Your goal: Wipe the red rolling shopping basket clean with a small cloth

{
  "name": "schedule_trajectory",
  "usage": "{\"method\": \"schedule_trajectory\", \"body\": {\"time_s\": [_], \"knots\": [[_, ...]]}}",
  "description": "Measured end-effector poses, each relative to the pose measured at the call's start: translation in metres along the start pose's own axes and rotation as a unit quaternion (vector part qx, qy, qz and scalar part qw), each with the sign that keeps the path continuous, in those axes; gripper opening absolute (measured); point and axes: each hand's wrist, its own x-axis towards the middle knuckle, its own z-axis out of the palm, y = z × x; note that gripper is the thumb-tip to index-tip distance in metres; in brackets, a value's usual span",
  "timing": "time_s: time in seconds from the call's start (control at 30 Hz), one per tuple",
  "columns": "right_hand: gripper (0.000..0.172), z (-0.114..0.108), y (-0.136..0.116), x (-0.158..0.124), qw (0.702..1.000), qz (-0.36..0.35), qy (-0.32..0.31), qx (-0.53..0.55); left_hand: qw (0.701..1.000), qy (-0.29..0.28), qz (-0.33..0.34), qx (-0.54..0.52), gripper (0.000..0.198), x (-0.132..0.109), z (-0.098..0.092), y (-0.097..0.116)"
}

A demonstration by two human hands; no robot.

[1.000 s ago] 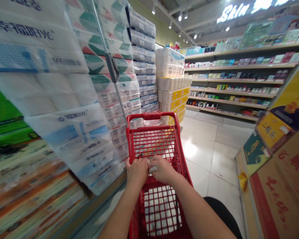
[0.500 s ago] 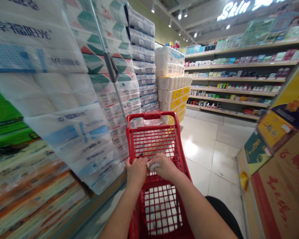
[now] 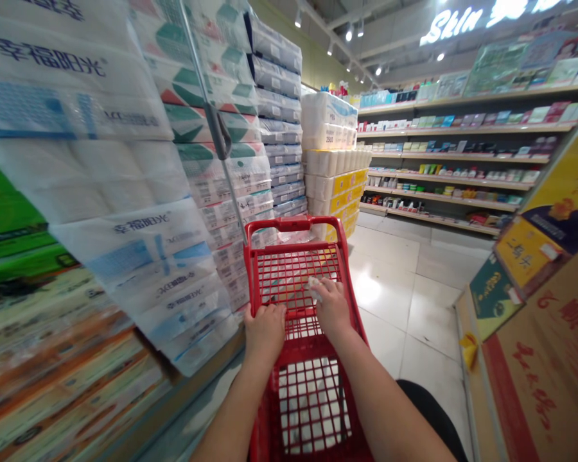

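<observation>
At the lower centre of the frame, left hand [image 3: 264, 330] closed over the handle bar [image 3: 297, 313] of the red cart [image 3: 293, 223], fingers bent close together, tips hidden. Just right of centre, right hand [image 3: 333, 312] with fingers bent and gathered, pinching a small white tissue [image 3: 315, 289]. Tissue at the fingertips, on the upper-left side of the right hand, over the cart's mesh; contact with the mesh impossible to tell. Half a second ago, right hand next to the left with tissue near the bar; now apart from it and higher in the frame. Left hand practically unchanged.
</observation>
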Motion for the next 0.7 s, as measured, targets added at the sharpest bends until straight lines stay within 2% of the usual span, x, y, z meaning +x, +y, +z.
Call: {"method": "schedule_trajectory", "body": {"time_s": [0.07, 0.17, 0.23, 0.4, 0.47, 0.57, 0.63, 0.7], "knots": [[0.043, 0.0012, 0.001, -0.0001, 1.0, 0.005, 0.0, -0.011, 1.0, -0.005, -0.004, -0.001, 0.037, -0.0001, -0.0011, 0.001], [0.042, 0.0055, -0.0021, -0.0033, 0.998, -0.047, -0.047, 0.003, 1.0, -0.004, -0.002, 0.001, 0.037, -0.0008, -0.0016, 0.0013], [0.042, 0.0059, -0.0024, -0.0036, 0.997, -0.058, -0.05, 0.007, 1.0, 0.001, 0.003, 0.001, 0.037, -0.0012, -0.001, 0.0006], [0.04, -0.0008, 0.0046, 0.0014, 0.999, 0.02, 0.007, -0.035, 1.0, 0.01, 0.009, 0.001, 0.038, -0.001, 0.0019, -0.0008], [0.037, -0.0005, 0.0033, 0.0004, 0.999, 0.011, -0.018, -0.031, 1.0, 0.013, 0.01, 0.004, 0.038, -0.0012, 0.0024, -0.0006], [0.036, 0.0023, -0.0019, -0.0027, 0.997, -0.042, -0.067, 0.005, 1.0, 0.013, 0.011, 0.01, 0.038, -0.0017, 0.0019, 0.0002], [0.036, 0.0023, -0.0029, -0.0025, 0.997, -0.043, -0.056, 0.011, 1.0, 0.011, 0.008, 0.011, 0.038, -0.0018, 0.0013, 0.0008], [0.037, 0.0008, -0.001, -0.0005, 1.0, -0.008, -0.019, -0.008, 1.0, 0.009, 0.004, 0.008, 0.039, -0.0015, 0.0006, 0.0012]]}}
